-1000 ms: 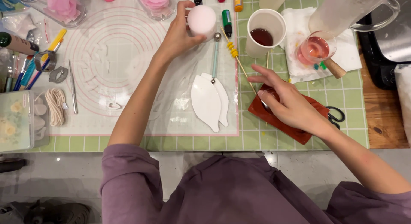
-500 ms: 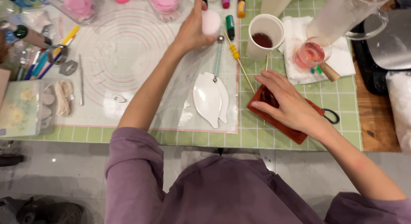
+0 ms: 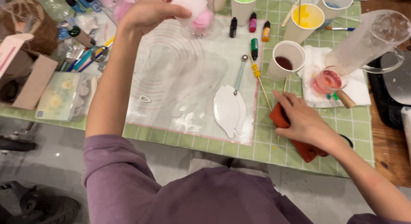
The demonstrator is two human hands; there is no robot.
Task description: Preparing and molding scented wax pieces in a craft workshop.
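My left hand (image 3: 150, 12) is raised at the far edge of the clear work mat (image 3: 180, 74) and holds a white foam ball (image 3: 189, 3) above a glass with pink pieces (image 3: 201, 22). My right hand (image 3: 302, 119) lies flat on a rust-red cloth (image 3: 306, 149) on the green grid mat (image 3: 342, 129), fingers closed over a thin wooden stick (image 3: 262, 85). Two white leaf-shaped cut-outs (image 3: 229, 110) lie on the work mat between my hands, with a ball-tipped metal tool (image 3: 239, 74) touching their upper end.
Paper cups stand at the back: dark red (image 3: 286, 59), yellow (image 3: 305, 20), green (image 3: 244, 3). A small glass of pink liquid (image 3: 329, 80) sits on a white napkin beside a large clear jug (image 3: 368, 40). Small dye bottles (image 3: 253, 25), pens (image 3: 81, 59) and a box (image 3: 25, 74) crowd the left.
The view has shifted and moved closer. My left hand has lifted the white ball farther away, over the pink glass. My right hand has flattened onto the red cloth.
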